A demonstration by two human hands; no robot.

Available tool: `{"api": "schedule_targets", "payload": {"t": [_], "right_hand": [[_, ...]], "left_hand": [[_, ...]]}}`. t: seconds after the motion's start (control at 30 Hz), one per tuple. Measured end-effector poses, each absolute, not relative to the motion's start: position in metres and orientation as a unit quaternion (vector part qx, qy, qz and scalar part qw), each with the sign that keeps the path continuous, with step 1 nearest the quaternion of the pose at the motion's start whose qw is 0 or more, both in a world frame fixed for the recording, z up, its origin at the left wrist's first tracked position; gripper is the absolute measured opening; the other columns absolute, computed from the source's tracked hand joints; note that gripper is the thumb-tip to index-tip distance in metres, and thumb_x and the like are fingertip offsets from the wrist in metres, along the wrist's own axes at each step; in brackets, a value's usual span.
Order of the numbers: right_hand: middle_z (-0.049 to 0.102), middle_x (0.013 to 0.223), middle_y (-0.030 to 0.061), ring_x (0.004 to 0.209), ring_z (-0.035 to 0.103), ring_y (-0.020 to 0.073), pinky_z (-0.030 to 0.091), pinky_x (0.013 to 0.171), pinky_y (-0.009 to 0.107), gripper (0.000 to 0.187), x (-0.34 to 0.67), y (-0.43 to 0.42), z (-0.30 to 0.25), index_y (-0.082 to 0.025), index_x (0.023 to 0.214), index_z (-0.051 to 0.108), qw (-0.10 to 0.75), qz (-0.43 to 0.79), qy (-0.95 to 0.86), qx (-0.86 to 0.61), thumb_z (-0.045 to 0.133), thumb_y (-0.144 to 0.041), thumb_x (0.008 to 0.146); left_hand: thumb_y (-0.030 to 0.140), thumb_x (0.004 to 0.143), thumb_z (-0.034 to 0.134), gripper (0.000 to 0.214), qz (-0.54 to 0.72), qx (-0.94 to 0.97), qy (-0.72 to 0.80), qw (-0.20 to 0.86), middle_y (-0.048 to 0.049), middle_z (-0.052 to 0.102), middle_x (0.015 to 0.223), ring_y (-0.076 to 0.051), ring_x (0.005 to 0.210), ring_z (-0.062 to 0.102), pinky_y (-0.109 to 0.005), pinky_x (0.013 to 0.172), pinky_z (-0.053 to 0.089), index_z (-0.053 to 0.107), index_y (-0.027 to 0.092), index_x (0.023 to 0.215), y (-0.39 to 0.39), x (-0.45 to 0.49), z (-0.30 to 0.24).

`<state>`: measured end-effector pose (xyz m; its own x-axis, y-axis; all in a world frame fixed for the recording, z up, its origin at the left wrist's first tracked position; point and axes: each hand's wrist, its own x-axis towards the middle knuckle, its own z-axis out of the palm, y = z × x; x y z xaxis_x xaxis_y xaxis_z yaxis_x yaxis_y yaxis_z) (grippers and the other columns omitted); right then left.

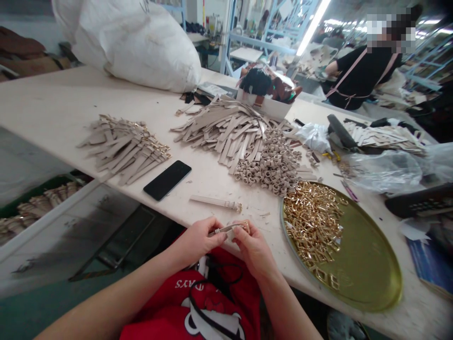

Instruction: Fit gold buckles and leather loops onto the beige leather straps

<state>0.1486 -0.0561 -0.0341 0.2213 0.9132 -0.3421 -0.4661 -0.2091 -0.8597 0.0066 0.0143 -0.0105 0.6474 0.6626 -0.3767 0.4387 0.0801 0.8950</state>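
Both forearms reach forward from the lower edge and meet at the near edge of the table. The left hand has its thumb and fingers closed on a beige strap, and the right hand pinches the same strap at its buckle end, fingers curled in. The strap is held just off the table edge, above the person's red apron.

The table is pale. Just beyond the hands lies a second strap with a gold buckle, and near it, to the left, a dark phone. Further left is a heap of buckled straps; in the middle, a larger heap of plain straps touches a mound of small loops. A big white sack rests at the back. Beyond the table, a co-worker in black stands among blue frames.

At the right, a round tray holds gold buckles, piled on its left side. A white box behind the straps holds dark and brown pieces. At lower left, a green bin contains more straps.
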Motion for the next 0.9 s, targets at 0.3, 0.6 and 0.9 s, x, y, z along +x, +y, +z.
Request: {"api": "schedule_targets", "payload": {"t": [0.3,0.6,0.9], "right_hand": [[0.048,0.065,-0.0048,0.058,0.046,0.0104,0.039,0.054,0.022,0.026,0.141,-0.072,-0.016,-0.021,0.086,0.049,0.541,0.502,-0.349,-0.578,0.063,-0.036,0.07],[0.046,0.056,-0.0076,0.049,0.043,0.0082,0.036,0.048,0.021,0.025,0.131,-0.083,-0.024,-0.021,0.081,0.042,0.59,0.538,-0.252,-0.547,0.059,-0.039,0.074],[0.047,0.055,-0.0082,0.046,0.045,0.009,0.04,0.046,0.022,0.026,0.127,-0.093,-0.03,-0.023,0.082,0.04,0.598,0.503,-0.248,-0.572,0.06,-0.037,0.074]], "left_hand": [[0.034,0.073,0.056,0.028,0.095,0.664,0.362,0.647,0.0029,0.057,0.067,-0.01,0.055,0.05,-0.019,0.048,0.037,0.058,0.016,0.093,-0.004,0.001,0.003],[0.036,0.072,0.056,0.027,0.088,0.596,0.351,0.717,-0.0034,0.063,0.073,-0.013,0.061,0.057,-0.023,0.058,0.044,0.058,0.011,0.083,-0.011,-0.008,0.003],[0.039,0.07,0.059,0.028,0.081,0.587,0.367,0.717,-0.0023,0.063,0.067,-0.012,0.057,0.058,-0.021,0.055,0.043,0.058,0.012,0.075,-0.018,0.0,-0.003]]}}
